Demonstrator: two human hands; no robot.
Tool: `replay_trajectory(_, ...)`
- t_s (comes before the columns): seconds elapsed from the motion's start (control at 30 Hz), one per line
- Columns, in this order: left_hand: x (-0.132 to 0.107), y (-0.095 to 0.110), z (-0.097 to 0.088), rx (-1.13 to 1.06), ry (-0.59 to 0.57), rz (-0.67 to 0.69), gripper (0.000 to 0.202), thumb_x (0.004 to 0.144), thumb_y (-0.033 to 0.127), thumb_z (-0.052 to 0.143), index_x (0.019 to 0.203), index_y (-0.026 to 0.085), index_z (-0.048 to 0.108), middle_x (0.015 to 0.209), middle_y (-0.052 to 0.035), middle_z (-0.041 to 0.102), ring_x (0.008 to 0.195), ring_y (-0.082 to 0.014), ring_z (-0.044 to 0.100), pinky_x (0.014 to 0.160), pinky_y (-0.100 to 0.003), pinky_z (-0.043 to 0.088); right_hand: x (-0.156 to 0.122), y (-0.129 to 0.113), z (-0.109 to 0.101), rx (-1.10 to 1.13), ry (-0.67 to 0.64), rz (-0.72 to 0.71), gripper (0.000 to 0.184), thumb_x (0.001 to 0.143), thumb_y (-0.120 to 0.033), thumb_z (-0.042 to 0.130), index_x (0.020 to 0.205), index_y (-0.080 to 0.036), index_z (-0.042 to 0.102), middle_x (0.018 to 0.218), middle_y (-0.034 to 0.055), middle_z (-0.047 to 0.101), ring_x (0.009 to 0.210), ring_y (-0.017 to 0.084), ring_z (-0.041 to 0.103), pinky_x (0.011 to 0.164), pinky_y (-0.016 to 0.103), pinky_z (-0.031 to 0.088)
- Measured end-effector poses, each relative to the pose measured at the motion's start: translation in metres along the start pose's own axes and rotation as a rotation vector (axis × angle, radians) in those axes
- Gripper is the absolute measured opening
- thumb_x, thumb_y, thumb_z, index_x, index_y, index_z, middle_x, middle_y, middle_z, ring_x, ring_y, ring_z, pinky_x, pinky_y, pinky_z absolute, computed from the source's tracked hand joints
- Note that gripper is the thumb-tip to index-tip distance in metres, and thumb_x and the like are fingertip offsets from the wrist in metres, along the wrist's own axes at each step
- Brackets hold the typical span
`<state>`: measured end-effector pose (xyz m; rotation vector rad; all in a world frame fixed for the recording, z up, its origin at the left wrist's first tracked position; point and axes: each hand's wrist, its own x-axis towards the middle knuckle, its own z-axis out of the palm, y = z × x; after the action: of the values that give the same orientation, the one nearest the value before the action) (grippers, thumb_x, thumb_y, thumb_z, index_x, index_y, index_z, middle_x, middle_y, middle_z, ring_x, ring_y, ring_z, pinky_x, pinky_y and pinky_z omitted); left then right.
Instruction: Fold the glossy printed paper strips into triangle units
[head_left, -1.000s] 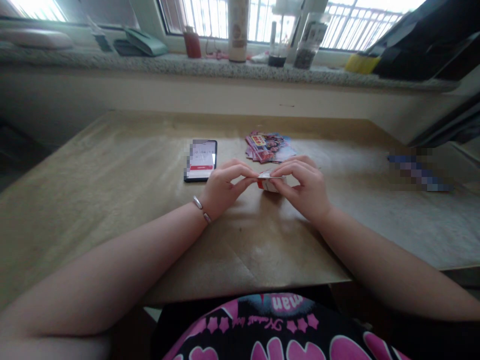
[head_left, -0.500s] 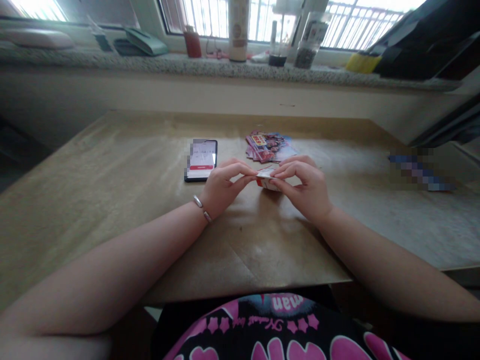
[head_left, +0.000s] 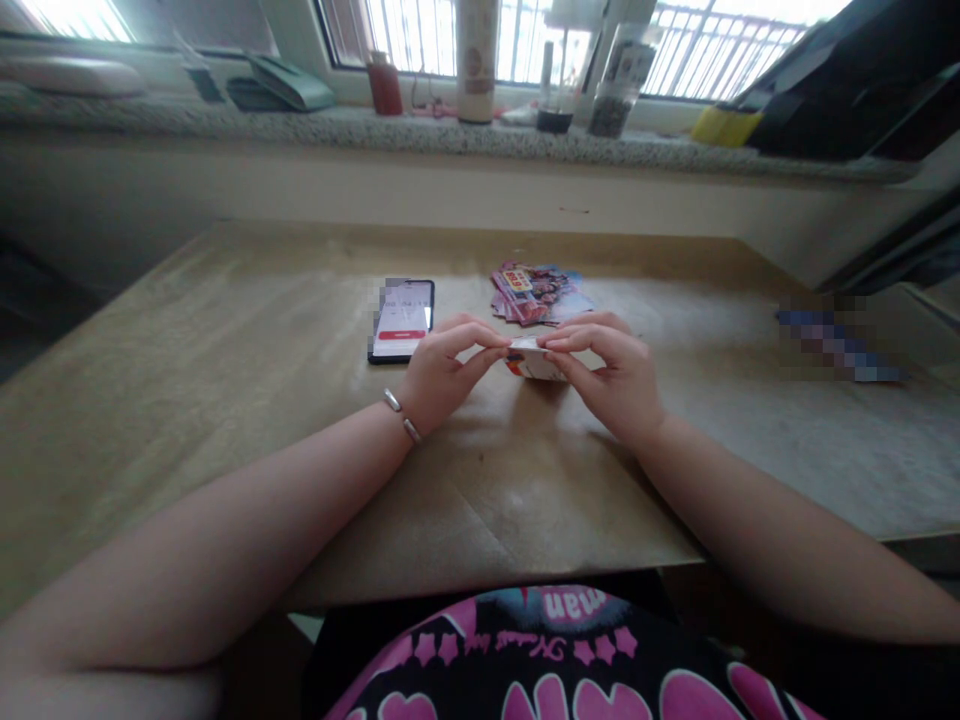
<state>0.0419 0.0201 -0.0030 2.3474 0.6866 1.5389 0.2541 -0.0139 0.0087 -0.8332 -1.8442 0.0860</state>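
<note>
Carefully, I pinch a small white paper piece with an orange-red patch [head_left: 536, 362] at the centre of the frame, its lower part hanging towards me. My left hand [head_left: 454, 368] has thumb and fingertips closed on its left edge; my right hand [head_left: 609, 372] grips its right side the same way, with only a narrow gap between the two sets of fingertips. Whether its lower edge touches the tan, smooth-topped table [head_left: 450, 510], I cannot tell. Just beyond my right fingers, above centre, lies a fanned pile of glossy pink-and-blue printed cards [head_left: 541, 294]. A black-edged phone with a lit, pale screen [head_left: 403, 325] lies left of centre, just beside my left hand. A silver open-ended bangle [head_left: 392, 400] circles my left wrist.
</note>
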Motion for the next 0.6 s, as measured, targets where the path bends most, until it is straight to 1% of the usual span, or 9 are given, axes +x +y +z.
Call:
replay_trajectory(0.13,0.001,0.002,-0.001,0.027,-0.011,-0.002,0.005,0.087,0.019,0.065,0.084,0.017,0.068,0.083,-0.0014,0.069,0.079,-0.0117,0.063,0.073,-0.024,0.05,0.0,0.001,0.0,0.024,-0.017,0.082,0.007,0.083,-0.019,0.066,0.087,-0.025,0.068,0.089,0.0029,0.073,0.09,0.02,0.066,0.086,0.041,0.053)
replay_trajectory(0.2,0.002,0.003,-0.002,0.071,-0.025,0.009,0.007,0.087,0.019,0.063,0.082,0.017,0.067,0.081,-0.0019,0.068,0.078,-0.0123,0.062,0.072,-0.025,0.049,-0.001,0.001,0.001,0.024,-0.021,0.085,0.007,0.083,-0.019,0.066,0.085,-0.024,0.068,0.088,0.0025,0.073,0.09,0.02,0.066,0.086,0.04,0.052)
replay_trajectory(0.33,0.002,0.005,-0.001,0.237,-0.072,0.102,0.008,0.086,0.022,0.064,0.08,0.017,0.065,0.08,-0.0027,0.067,0.077,-0.0146,0.06,0.074,-0.029,0.047,-0.001,-0.004,0.003,-0.06,-0.002,0.0,0.007,0.083,-0.018,0.066,0.082,-0.025,0.069,0.083,0.0022,0.072,0.085,0.019,0.064,0.079,0.038,0.053)
replay_trajectory(0.47,0.001,0.005,0.001,0.301,-0.088,0.145,0.014,0.088,0.03,0.063,0.079,0.02,0.066,0.08,-0.0004,0.068,0.075,-0.0133,0.059,0.074,-0.028,0.045,0.0,-0.011,0.007,-0.103,-0.041,-0.093,0.009,0.084,-0.017,0.065,0.082,-0.025,0.068,0.082,0.0008,0.074,0.092,0.021,0.064,0.083,0.038,0.052)
replay_trajectory(0.6,0.001,0.002,0.002,0.302,-0.028,0.151,0.016,0.089,0.03,0.064,0.076,0.02,0.066,0.08,-0.0004,0.069,0.074,-0.0128,0.059,0.075,-0.029,0.044,0.002,-0.014,0.01,-0.072,-0.055,-0.054,0.004,0.083,-0.023,0.067,0.086,-0.024,0.067,0.085,0.002,0.074,0.091,0.021,0.063,0.084,0.038,0.052)
